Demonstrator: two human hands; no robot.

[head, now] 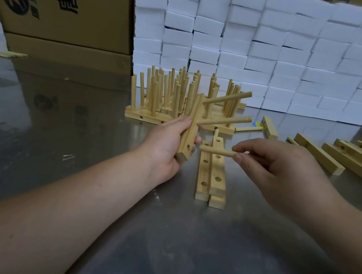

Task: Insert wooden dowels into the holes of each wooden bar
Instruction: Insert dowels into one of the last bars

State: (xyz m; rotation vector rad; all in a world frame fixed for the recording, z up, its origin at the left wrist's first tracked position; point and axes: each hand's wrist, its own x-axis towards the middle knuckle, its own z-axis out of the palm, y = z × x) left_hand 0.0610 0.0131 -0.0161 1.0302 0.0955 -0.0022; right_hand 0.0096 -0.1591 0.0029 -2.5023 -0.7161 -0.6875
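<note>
We grip in our left hand [169, 144] a bar [190, 130] already carrying 2 dowels; our right hand [270, 169] pinches dowel 3 [216, 151] beside its free hole. Finished bars [180, 100] stand behind; empty bars [212, 177] wait below and to the right.

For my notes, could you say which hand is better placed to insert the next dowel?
Right: the right hand pinches a dowel aimed at the free hole; the left hand grips the bar.

Finished bars [179, 104] behind held bar [190, 133]; loose bars [356, 160] right.
</note>
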